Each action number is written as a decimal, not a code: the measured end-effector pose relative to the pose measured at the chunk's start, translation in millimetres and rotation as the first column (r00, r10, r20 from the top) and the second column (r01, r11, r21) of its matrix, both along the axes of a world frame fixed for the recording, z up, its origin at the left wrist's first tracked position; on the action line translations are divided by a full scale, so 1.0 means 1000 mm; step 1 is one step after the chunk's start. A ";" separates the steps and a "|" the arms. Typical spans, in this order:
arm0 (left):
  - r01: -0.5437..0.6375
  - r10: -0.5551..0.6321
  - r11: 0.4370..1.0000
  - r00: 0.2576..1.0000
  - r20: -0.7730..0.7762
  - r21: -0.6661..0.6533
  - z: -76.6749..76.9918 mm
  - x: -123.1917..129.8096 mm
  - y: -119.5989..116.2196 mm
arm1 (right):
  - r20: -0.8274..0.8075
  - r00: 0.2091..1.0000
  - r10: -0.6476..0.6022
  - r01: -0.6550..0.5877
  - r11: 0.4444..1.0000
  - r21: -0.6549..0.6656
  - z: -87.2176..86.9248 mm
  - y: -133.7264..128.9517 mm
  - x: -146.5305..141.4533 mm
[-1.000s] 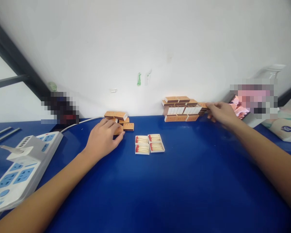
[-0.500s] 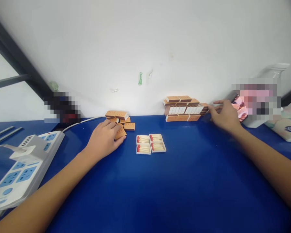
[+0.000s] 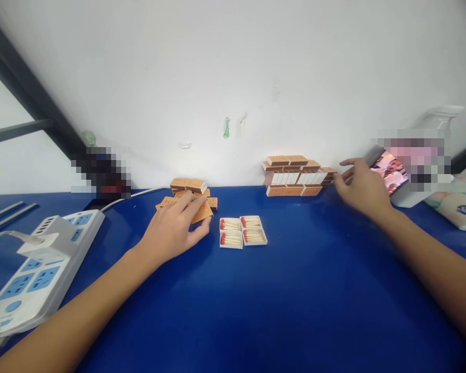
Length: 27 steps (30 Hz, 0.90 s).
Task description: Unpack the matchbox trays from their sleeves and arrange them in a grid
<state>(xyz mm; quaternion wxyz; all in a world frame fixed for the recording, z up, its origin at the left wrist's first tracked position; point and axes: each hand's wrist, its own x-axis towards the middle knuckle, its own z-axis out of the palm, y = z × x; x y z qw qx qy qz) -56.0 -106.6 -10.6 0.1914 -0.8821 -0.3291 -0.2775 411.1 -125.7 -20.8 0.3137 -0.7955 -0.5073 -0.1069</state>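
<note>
My left hand (image 3: pixel 176 223) is closed around an orange matchbox (image 3: pixel 204 212), thumb at its near side and fingers over its top. Other matchboxes (image 3: pixel 188 185) lie in a loose pile just behind the fingers, partly hidden by them. To the right, several white matchbox trays (image 3: pixel 255 237) full of red-tipped matches sit side by side on the blue table (image 3: pixel 233 305). A stack of matchboxes (image 3: pixel 293 190) stands against the wall, some with striking sides showing. At its right end rests my right hand (image 3: pixel 361 186), fingertips at the end boxes, fingers apart and holding nothing visible.
A white power strip (image 3: pixel 42 280) with a plugged-in adapter lies at the left, its cable running toward the wall. A phone (image 3: pixel 390 171) with a lit screen leans beyond my right hand, near a tissue pack (image 3: pixel 462 204). The white wall (image 3: pixel 217 77) bounds the back.
My left hand has shifted right and slightly up with the matchbox, uncovering another box at the pile's left. The right hand has stayed by the stack's end.
</note>
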 end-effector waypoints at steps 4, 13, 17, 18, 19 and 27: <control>0.212 -0.208 0.976 0.976 0.066 -0.058 -0.004 0.006 -0.010 | 0.042 0.999 0.013 -0.026 0.948 0.317 0.021 -0.013 -0.045; 0.453 -0.376 0.852 0.879 0.294 -0.263 -0.006 0.024 -0.039 | -0.826 0.240 0.510 -0.731 0.655 0.193 0.015 -0.078 -0.206; 0.487 -0.401 0.835 0.858 0.320 -0.258 -0.008 0.025 -0.042 | -0.837 0.251 0.486 -0.688 0.698 0.199 0.014 -0.085 -0.213; 0.488 -0.399 0.835 0.855 0.332 -0.253 -0.009 0.025 -0.042 | -0.843 0.248 0.477 -0.682 0.704 0.198 0.014 -0.086 -0.212; 0.490 -0.398 0.836 0.851 0.344 -0.247 -0.010 0.025 -0.042 | -0.854 0.233 0.465 -0.682 0.704 0.197 0.014 -0.086 -0.213; 0.472 -0.345 0.848 0.837 0.425 -0.241 -0.006 0.031 -0.049 | -0.874 0.163 0.458 -0.665 0.705 0.245 0.008 -0.092 -0.224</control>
